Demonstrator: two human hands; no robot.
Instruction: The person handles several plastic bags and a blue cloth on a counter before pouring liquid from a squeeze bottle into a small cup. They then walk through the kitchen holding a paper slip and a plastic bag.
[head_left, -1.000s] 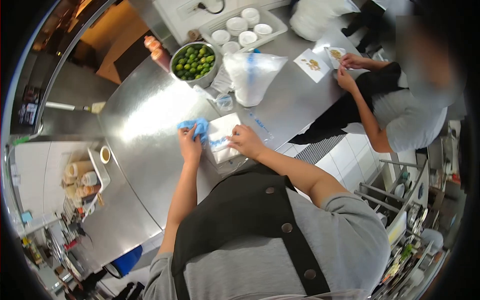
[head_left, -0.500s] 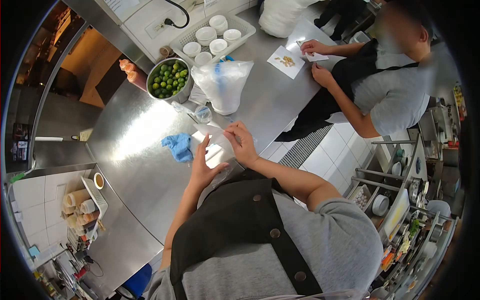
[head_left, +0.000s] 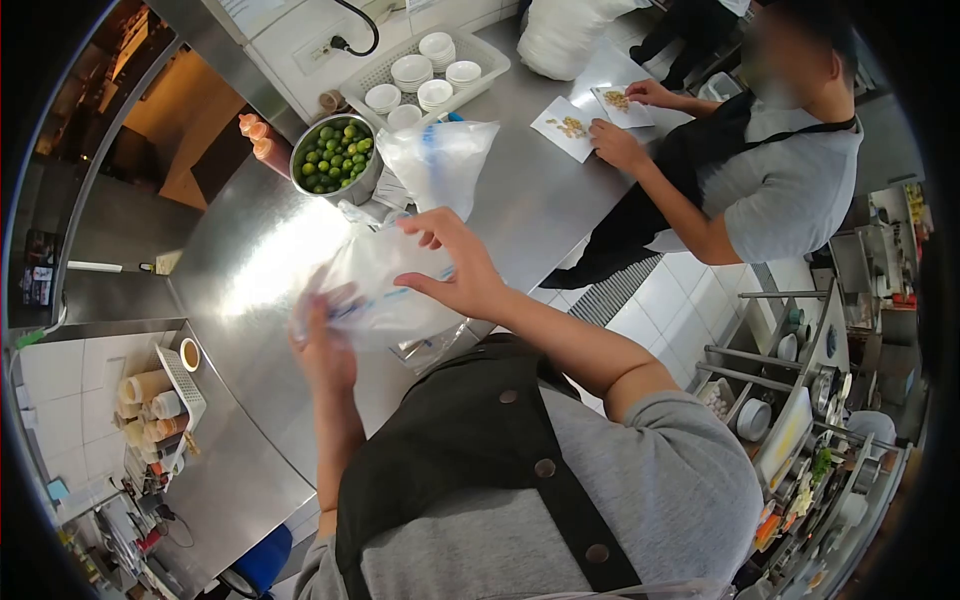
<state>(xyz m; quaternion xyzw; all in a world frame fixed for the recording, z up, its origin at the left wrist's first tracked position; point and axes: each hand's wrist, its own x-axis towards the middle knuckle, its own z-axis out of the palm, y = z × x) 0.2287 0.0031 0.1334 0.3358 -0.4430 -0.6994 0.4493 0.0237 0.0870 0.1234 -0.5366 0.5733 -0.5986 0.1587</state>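
A clear plastic bag (head_left: 385,290) is spread between my two hands above the steel table. My left hand (head_left: 325,335) is at the bag's left side, smeared by motion, so its grip cannot be made out. At the bag's upper right is my right hand (head_left: 455,265), its thumb and fingers apart, with the thumb against the film. Behind the bag stands a fuller white plastic bag (head_left: 440,160). A metal pot of green citrus fruits (head_left: 335,155) is to its left. The blue cloth is hidden from view.
A basket (head_left: 490,75) of small white bowls (head_left: 411,72) stands at the back. Sauce bottles (head_left: 268,148) are beside the pot. To the right, a co-worker (head_left: 790,180) handles food pieces on white sheets (head_left: 563,128). A steel table (head_left: 240,400) extends to the left.
The clear bag has been opened out wide between my hands. My left hand moved left and my right hand's fingers spread. The co-worker's hands shifted over the sheets.
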